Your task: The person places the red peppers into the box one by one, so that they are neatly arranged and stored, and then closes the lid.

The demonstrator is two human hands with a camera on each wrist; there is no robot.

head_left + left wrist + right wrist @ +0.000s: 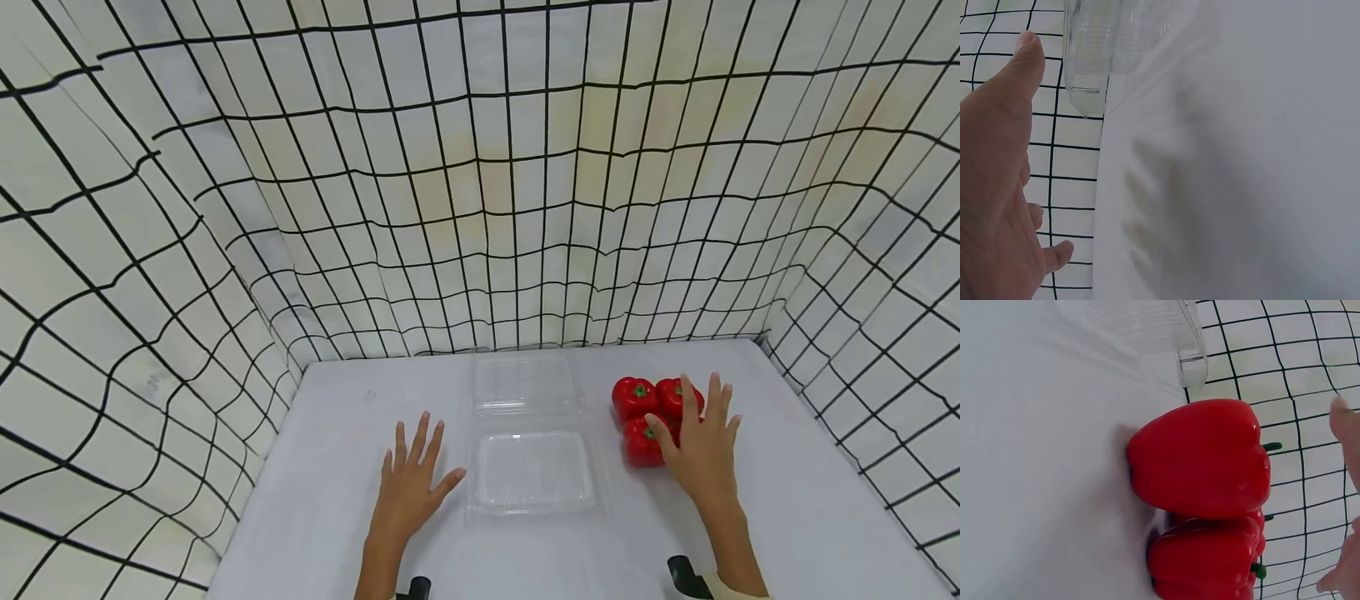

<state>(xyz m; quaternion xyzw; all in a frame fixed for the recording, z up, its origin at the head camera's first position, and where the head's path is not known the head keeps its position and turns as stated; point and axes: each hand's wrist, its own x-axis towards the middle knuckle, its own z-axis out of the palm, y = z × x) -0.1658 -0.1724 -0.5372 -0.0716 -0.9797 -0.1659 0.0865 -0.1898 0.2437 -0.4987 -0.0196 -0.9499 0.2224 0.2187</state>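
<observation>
— So where are the glossy red bell peppers (pixel 651 414)?
— Clustered on the white surface (pixel 337 517), right of the open clear plastic clamshell box (pixel 532 442).
— And the right hand (pixel 701 450)?
— Over them, fingers spread, nothing clasped.
— The left hand (pixel 411 483)?
— Left of the box, its grip likewise apart, fingers straight.

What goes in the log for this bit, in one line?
left hand: open, beside clear container | right hand: open, over red peppers | container: open, empty | surface: white table
</observation>
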